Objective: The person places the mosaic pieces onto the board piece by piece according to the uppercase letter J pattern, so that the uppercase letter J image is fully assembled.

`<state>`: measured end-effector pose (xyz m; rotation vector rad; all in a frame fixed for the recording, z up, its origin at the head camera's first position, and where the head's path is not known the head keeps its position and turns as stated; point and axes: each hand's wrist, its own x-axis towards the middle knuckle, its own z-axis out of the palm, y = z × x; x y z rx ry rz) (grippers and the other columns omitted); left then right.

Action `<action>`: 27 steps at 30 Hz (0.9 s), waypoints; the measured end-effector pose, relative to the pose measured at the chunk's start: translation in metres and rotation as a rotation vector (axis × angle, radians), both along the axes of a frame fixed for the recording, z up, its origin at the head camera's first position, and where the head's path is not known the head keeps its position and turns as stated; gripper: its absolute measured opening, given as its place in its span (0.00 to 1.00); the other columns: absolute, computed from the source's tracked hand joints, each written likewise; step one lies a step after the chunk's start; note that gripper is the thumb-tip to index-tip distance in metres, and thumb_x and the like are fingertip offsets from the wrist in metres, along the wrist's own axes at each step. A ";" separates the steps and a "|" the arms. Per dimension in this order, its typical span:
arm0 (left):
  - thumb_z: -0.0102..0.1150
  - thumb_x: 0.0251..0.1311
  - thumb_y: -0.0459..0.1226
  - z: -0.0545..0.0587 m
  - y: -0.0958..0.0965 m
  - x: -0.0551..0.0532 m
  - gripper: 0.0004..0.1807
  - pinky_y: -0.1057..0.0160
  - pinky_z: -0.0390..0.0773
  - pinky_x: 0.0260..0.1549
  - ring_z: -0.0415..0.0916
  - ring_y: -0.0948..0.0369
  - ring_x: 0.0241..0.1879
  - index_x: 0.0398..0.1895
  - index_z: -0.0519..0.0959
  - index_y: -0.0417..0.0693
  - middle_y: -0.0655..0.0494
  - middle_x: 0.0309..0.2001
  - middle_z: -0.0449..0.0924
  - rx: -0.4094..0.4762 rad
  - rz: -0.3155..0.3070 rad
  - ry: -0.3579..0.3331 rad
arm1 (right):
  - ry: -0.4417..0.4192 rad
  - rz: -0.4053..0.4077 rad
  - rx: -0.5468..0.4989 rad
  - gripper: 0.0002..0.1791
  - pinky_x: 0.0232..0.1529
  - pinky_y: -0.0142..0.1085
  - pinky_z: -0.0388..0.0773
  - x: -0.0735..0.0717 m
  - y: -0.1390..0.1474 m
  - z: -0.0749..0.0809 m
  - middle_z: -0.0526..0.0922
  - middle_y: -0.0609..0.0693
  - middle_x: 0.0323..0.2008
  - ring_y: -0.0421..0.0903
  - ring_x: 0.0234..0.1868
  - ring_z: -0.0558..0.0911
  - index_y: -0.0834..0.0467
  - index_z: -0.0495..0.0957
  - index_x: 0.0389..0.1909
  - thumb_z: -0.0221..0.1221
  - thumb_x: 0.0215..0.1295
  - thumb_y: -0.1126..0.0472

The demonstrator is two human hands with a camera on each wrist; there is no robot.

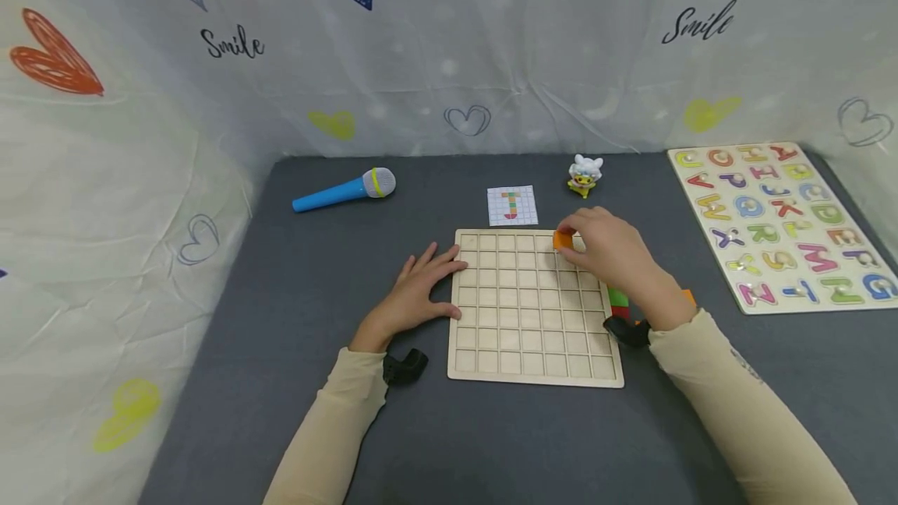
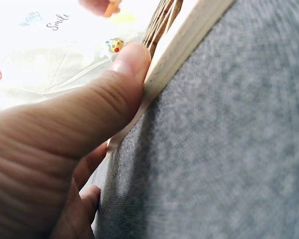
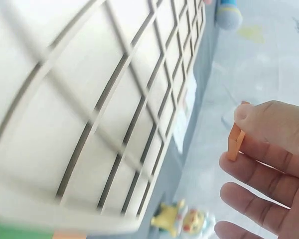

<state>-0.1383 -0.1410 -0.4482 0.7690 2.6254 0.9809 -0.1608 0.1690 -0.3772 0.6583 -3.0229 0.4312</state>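
Observation:
A pale wooden grid board (image 1: pixel 519 310) lies flat on the dark table, its square cells bare where they show. My left hand (image 1: pixel 415 292) touches the board's left edge with thumb and fingers spread along it; in the left wrist view the thumb (image 2: pixel 129 67) presses the wooden side. Over the board's far right part, my right hand (image 1: pixel 610 248) pinches an orange block (image 1: pixel 562 240) between thumb and fingers. The right wrist view shows this orange block (image 3: pixel 235 139) held up apart from the grid. Behind the board lies a small printed card (image 1: pixel 512 206) with a coloured block pattern.
Green (image 1: pixel 618 298) and red blocks (image 1: pixel 620 312) sit at the board's right edge, with orange pieces partly hidden by the right wrist. A toy microphone (image 1: pixel 344 189) lies at the back left, a small figurine (image 1: pixel 585 175) stands behind, and an alphabet puzzle board (image 1: pixel 786 226) lies right.

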 end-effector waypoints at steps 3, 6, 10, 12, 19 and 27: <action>0.68 0.45 0.50 0.000 0.000 0.001 0.41 0.45 0.32 0.65 0.33 0.54 0.72 0.66 0.65 0.55 0.58 0.72 0.48 -0.001 0.003 0.000 | 0.010 0.032 0.004 0.12 0.32 0.44 0.75 -0.006 -0.013 -0.001 0.80 0.52 0.36 0.50 0.40 0.75 0.60 0.81 0.38 0.65 0.55 0.58; 0.68 0.45 0.50 0.000 0.000 0.001 0.41 0.45 0.32 0.65 0.34 0.53 0.72 0.66 0.65 0.55 0.58 0.72 0.48 -0.005 0.007 0.004 | 0.021 0.058 0.022 0.11 0.30 0.42 0.75 -0.011 -0.027 -0.002 0.80 0.52 0.36 0.50 0.38 0.75 0.60 0.81 0.37 0.65 0.55 0.58; 0.68 0.45 0.50 -0.002 0.000 0.002 0.41 0.44 0.32 0.65 0.34 0.53 0.72 0.66 0.65 0.56 0.58 0.72 0.48 -0.005 0.011 0.009 | 0.021 0.084 0.051 0.12 0.30 0.42 0.75 -0.015 -0.042 -0.003 0.80 0.52 0.35 0.50 0.38 0.75 0.59 0.81 0.37 0.66 0.54 0.58; 0.68 0.45 0.50 -0.002 0.001 0.002 0.41 0.44 0.32 0.65 0.34 0.53 0.72 0.66 0.65 0.56 0.58 0.72 0.48 -0.003 0.012 0.008 | 0.010 0.093 0.061 0.12 0.31 0.42 0.75 -0.016 -0.049 -0.005 0.80 0.52 0.36 0.51 0.39 0.76 0.59 0.82 0.38 0.65 0.54 0.58; 0.67 0.45 0.50 -0.002 0.001 0.004 0.41 0.44 0.33 0.65 0.34 0.54 0.72 0.65 0.65 0.56 0.59 0.72 0.48 -0.008 0.018 0.014 | -0.056 0.130 0.093 0.12 0.33 0.42 0.75 -0.017 -0.063 -0.013 0.80 0.51 0.35 0.50 0.38 0.76 0.58 0.82 0.39 0.65 0.54 0.58; 0.68 0.44 0.50 -0.001 0.001 0.005 0.41 0.44 0.33 0.65 0.35 0.54 0.72 0.65 0.65 0.56 0.58 0.72 0.48 -0.011 0.022 0.010 | -0.059 0.153 0.121 0.11 0.32 0.44 0.73 -0.018 -0.071 -0.021 0.80 0.49 0.34 0.50 0.35 0.76 0.56 0.82 0.36 0.66 0.53 0.57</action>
